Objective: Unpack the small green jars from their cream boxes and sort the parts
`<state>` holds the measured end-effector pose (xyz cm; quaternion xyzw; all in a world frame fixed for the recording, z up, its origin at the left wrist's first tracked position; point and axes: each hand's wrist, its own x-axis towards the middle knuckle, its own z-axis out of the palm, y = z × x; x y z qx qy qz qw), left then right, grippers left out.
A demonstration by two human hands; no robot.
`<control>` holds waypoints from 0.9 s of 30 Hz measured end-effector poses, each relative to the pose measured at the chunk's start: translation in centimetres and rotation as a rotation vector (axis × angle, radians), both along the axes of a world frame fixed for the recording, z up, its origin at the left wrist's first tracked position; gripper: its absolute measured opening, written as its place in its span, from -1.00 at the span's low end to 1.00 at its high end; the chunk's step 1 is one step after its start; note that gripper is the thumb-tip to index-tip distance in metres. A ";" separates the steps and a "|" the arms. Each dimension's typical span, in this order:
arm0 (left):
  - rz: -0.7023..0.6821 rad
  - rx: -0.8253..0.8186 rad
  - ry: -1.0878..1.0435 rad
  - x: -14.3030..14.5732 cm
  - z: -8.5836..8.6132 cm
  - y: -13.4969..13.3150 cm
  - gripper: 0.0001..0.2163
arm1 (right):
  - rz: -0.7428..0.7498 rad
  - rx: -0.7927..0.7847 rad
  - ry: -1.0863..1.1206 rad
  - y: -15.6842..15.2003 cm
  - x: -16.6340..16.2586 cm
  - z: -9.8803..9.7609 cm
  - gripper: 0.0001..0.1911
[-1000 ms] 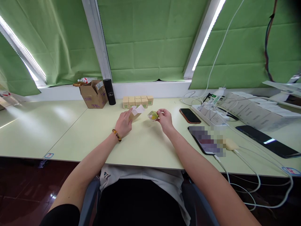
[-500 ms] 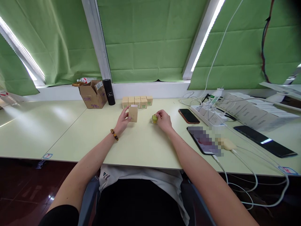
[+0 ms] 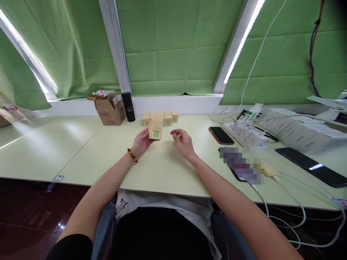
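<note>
My left hand (image 3: 142,142) is closed around a small brown cardboard box (image 3: 155,133), gripping it by its left side. A square green patch with a pale border shows on the box's face, and a flap stands up at its top. My right hand (image 3: 184,144) is a short way to the right of the box, with thumb and forefinger apart. Between those fingers shows a bit of a small green object (image 3: 179,135), mostly hidden by the hand. Behind the held box, several similar small boxes (image 3: 168,119) stand in a group.
At the back left are an open carton (image 3: 110,112) and a black cylinder (image 3: 128,107). To the right lie an orange-edged phone (image 3: 221,135), a power strip (image 3: 241,135) with cables, a row of white boxes (image 3: 306,133) and a black phone (image 3: 311,168).
My left hand has turned the box so its green-patched face shows, and its flap is up. My right hand has moved left toward the box, off its pinch at the green object.
</note>
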<state>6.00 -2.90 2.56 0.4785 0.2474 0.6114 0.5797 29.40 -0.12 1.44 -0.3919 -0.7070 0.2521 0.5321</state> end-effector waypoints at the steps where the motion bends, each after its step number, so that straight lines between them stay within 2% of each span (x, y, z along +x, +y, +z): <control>1: -0.018 -0.014 -0.016 0.0 0.0 0.0 -0.58 | 0.052 -0.042 0.021 -0.4 -0.5 -0.2 -0.67; 5: -0.093 -0.046 -0.004 0.3 -0.2 -0.1 -0.56 | 0.250 -0.214 0.130 -1.2 -1.9 -0.6 -0.49; 9: -0.160 -0.043 0.028 0.6 -0.4 -0.4 -0.51 | 0.371 -0.315 0.215 -1.5 -2.1 -0.2 -0.44; 14: -0.167 -0.044 0.123 0.8 -0.7 -0.4 -0.46 | 0.418 -0.407 0.313 -1.4 -2.0 -0.1 -0.43; 21: 0.051 0.031 0.275 0.7 -1.2 0.3 -0.38 | 0.483 -0.512 0.514 -1.2 -1.6 0.1 -0.44; 27: 0.011 0.173 0.351 0.9 -0.9 0.0 -0.38 | 0.474 -0.548 0.598 -1.3 -1.4 0.5 -0.46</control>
